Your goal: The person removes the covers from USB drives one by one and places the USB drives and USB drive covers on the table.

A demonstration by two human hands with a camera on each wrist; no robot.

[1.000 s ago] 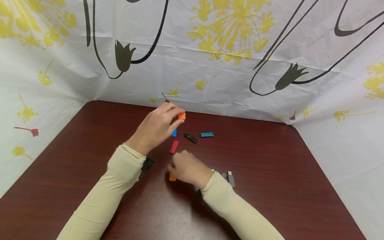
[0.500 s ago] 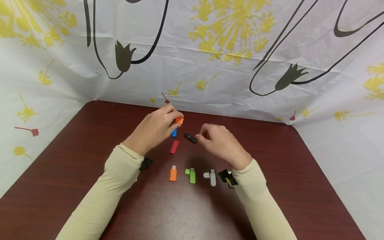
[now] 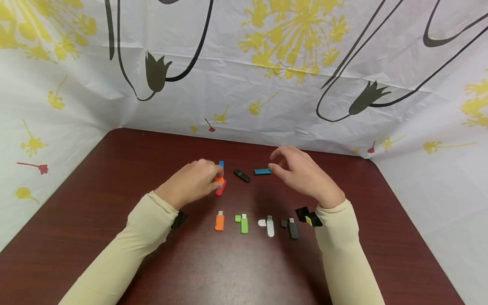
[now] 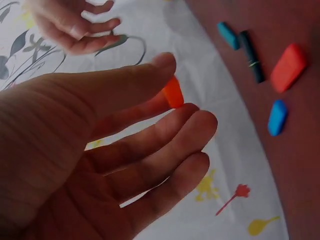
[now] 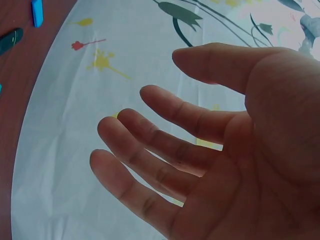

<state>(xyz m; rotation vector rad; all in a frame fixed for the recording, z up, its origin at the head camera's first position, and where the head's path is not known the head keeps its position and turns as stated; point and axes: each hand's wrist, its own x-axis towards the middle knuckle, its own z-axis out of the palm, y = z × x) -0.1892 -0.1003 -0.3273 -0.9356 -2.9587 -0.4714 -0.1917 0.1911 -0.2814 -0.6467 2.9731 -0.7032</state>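
Observation:
My left hand (image 3: 192, 180) pinches a small orange USB stick cap (image 4: 174, 93) between thumb and index finger, over the table's middle. In the head view the cap overlaps a red USB stick (image 3: 219, 192), with a blue stick (image 3: 221, 163) partly hidden just beyond. The orange USB stick (image 3: 219, 222) lies uncapped closer to me, its metal plug pointing away. My right hand (image 3: 305, 171) hovers to the right of a teal USB stick (image 3: 262, 171). The right wrist view shows its fingers loosely spread, with nothing held.
A capped black USB stick (image 3: 242, 176) lies left of the teal one. In the near row sit uncapped green (image 3: 244, 224), white (image 3: 270, 228) and dark grey (image 3: 293, 229) sticks, each with its cap beside it. A patterned white cloth (image 3: 236, 93) borders the table.
My right hand has left the orange USB stick and swung up and right, past the black stick. My left hand has come down toward me, bringing the orange cap over the red stick.

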